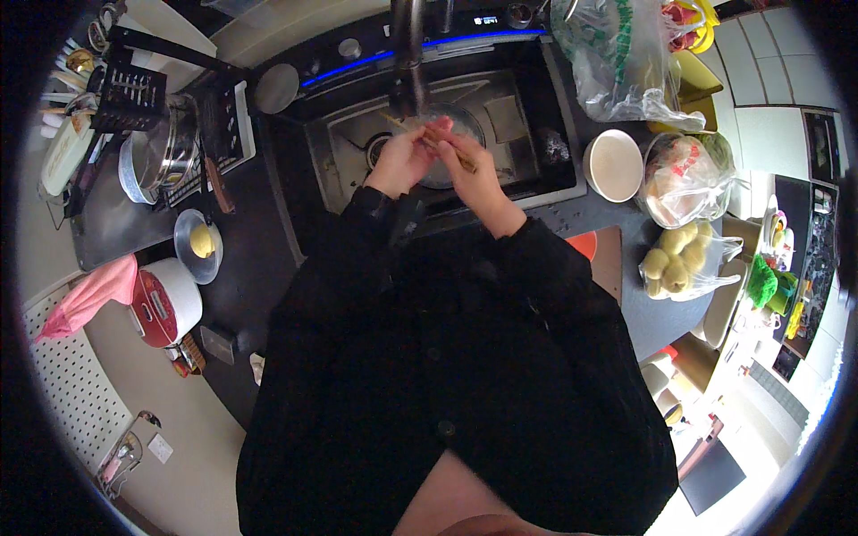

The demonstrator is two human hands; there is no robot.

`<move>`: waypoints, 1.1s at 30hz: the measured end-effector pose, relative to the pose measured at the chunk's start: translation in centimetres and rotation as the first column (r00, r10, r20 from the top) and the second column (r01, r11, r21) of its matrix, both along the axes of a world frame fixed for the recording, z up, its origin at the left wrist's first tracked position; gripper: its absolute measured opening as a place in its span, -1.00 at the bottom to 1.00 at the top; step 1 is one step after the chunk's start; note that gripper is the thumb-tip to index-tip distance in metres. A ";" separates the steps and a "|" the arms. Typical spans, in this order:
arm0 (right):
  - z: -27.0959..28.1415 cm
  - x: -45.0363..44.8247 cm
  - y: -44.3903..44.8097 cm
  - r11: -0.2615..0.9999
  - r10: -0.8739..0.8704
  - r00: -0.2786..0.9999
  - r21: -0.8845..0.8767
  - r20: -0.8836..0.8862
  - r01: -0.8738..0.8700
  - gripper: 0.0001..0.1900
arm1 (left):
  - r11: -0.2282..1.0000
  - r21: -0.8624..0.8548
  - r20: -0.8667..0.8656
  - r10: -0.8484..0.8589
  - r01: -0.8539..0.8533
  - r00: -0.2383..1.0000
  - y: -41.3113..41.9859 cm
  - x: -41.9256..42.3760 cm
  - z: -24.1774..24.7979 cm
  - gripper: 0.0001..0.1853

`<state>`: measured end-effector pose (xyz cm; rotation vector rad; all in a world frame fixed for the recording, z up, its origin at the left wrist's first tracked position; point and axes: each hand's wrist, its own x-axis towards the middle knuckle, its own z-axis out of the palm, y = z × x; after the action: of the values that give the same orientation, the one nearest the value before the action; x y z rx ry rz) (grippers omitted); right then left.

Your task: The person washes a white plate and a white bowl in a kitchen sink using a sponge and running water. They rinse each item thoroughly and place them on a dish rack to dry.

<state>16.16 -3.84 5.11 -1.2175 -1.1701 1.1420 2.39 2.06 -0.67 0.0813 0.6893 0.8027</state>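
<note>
Both hands are together over the black sink [322, 144], below the dark faucet [407, 60]. They hold what look like wooden chopsticks [465, 161], light brown and thin, running slantwise through the fingers. My left hand [404, 161] grips them near the middle, with a thin tip sticking out at its upper left. My right hand [474, 175] is closed round the thicker lower-right end, its fingers meeting the left ones. Under the hands, a round clear bowl [439, 177] stands in the sink, partly hidden by them. How many sticks there are cannot be told.
To the right are a white bowl [613, 166], a plastic bag of round yellowish produce [677, 261] and larger plastic bags [617, 60]. On the left stand a dish rack [221, 127] with a steel pot [175, 144], a bowl with a yellow lump [201, 241] and a red-and-white rice cooker [167, 301].
</note>
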 end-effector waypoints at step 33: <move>4.6 7.2 -4.7 0.982 -0.054 0.987 -0.188 -0.153 0.024 -0.68 | 0.840 -0.350 0.110 0.477 -0.415 0.872 3.1 -0.4 -9.7 -0.82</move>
<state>23.36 -8.59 9.67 -1.2595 -0.9327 1.3162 2.02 5.14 -10.38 -0.4648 0.6517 1.1231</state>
